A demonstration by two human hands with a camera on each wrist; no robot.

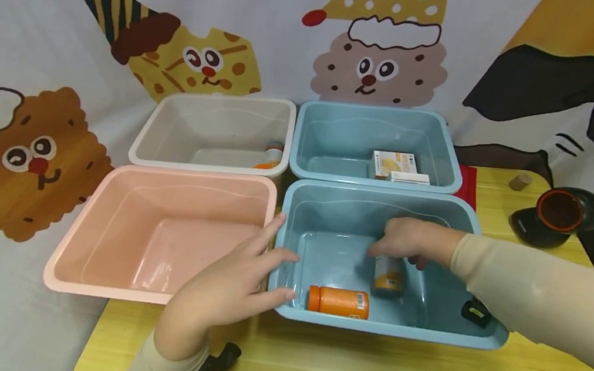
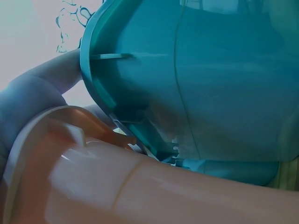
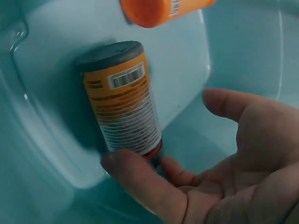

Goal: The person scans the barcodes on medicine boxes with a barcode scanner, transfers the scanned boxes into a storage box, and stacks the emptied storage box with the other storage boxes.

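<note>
An orange-and-white labelled bottle [image 3: 124, 105] with a grey end lies in the front blue bin [image 1: 334, 247]. Over its far end reaches my right hand [image 1: 409, 239], with fingertips right at that end; in the right wrist view the thumb stands away from the bottle. Closer to the front wall of the same bin, an orange bottle [image 1: 340, 302] is lying on its side. My left hand [image 1: 230, 280], fingers spread, rests at the left rim of the blue bin, next to the pink bin [image 1: 165, 233].
Behind, a grey bin [image 1: 217, 131] holds an orange-and-white bottle [image 1: 274, 151], and another blue bin [image 1: 332, 141] contains white-and-yellow boxes [image 1: 394, 163]. A black device [image 1: 554, 217] stands on the yellow table [image 1: 345, 366] at right, near a small brown cylinder [image 1: 520, 181].
</note>
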